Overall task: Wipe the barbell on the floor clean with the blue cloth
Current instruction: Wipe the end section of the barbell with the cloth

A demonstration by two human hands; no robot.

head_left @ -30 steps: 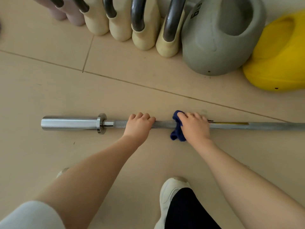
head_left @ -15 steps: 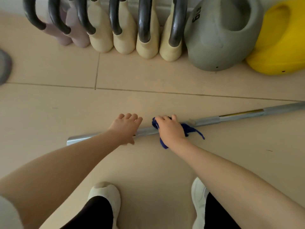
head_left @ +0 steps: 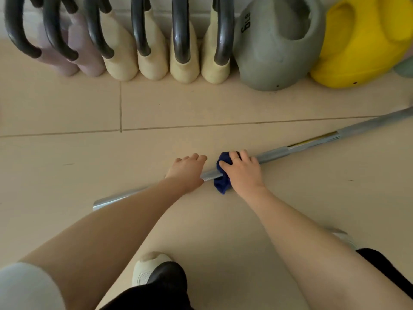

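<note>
Tiled floor, beige, with grout lines crossing the upper half of the view. Barbell, a long steel shaft lying flat on the floor, running diagonally from lower left to upper right; its left end shows beside the left forearm and its right part runs out of view at the right edge, with a short yellow-marked band along it.

Yellow kettlebell at the upper right, touching the grey kettlebell to its left, which bears the marking "6". Left of these, a row of 4 cream kettlebells with dark handles, then 2 pale pink kettlebells; all stand along the back, well apart from the shaft.

Both bare forearms reach forward from the lower corners. Left hand rests over the shaft, fingers curled down across it; whether the thumb closes underneath cannot be told. Right hand, just beside the left, grips the blue cloth, which is bunched around the shaft, fingers curled over the top and a fold hanging toward the floor on the near side.

White shoe at the lower centre, below a dark trouser leg; a second shoe is partly hidden behind the right forearm.
</note>
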